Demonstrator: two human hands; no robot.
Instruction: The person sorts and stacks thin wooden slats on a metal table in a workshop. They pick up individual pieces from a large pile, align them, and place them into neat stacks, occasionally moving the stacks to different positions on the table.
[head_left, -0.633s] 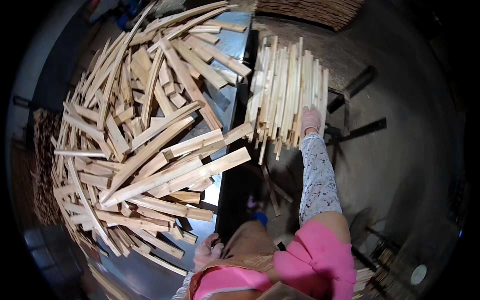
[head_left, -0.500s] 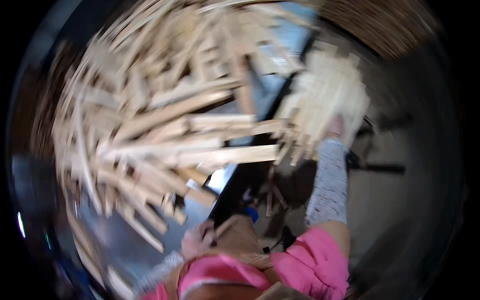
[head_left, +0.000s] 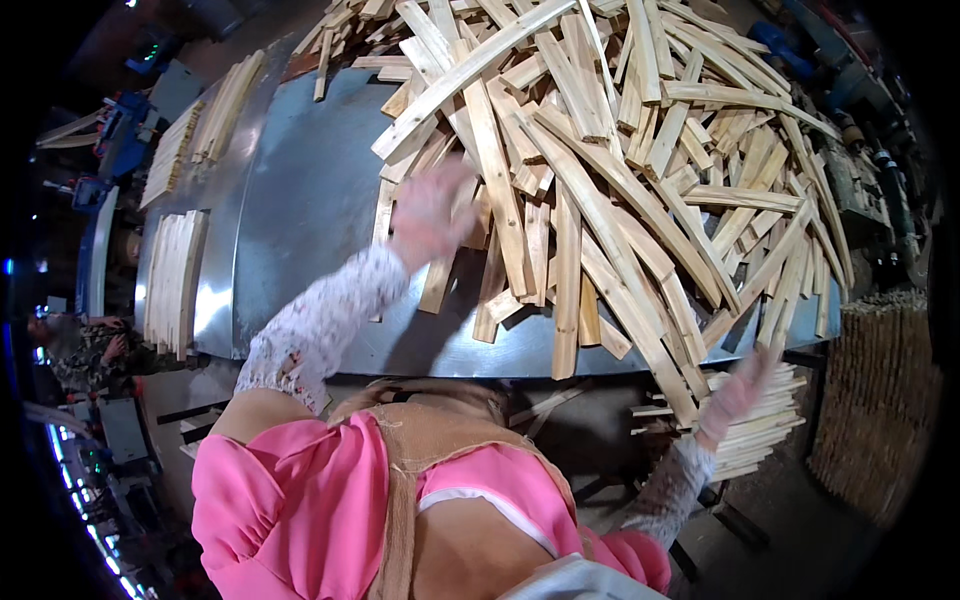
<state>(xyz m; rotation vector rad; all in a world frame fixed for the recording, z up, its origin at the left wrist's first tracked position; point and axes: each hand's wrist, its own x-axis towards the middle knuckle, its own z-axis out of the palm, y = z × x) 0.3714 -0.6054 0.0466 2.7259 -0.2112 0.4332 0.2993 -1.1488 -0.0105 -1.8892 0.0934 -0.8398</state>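
Note:
A large loose heap of wooden strips [head_left: 580,230] lies on a metal table [head_left: 310,170]. At the heap's near left side, my left hand [head_left: 432,212] is raised over the strips, smeared by motion, with its fingers apart and nothing seen in them. My right hand [head_left: 740,395] is beyond the table's near edge on the right, beside a stack of pale strips [head_left: 755,440] that sits lower than the tabletop. Blur hides how its fingers lie. A long strip [head_left: 665,385] juts over the table edge close to that hand.
Neat bundles of strips [head_left: 178,285] lie at the table's left end, with more bundles [head_left: 228,105] behind them. Blue machinery [head_left: 125,145] stands at the far left, near another person [head_left: 95,345]. A tall stack of wood [head_left: 870,400] stands on the right.
The view has swung round and sharpened. My left hand has gone from near my waist to the heap. My right hand, formerly over the pale stack, is now at its side near the table edge.

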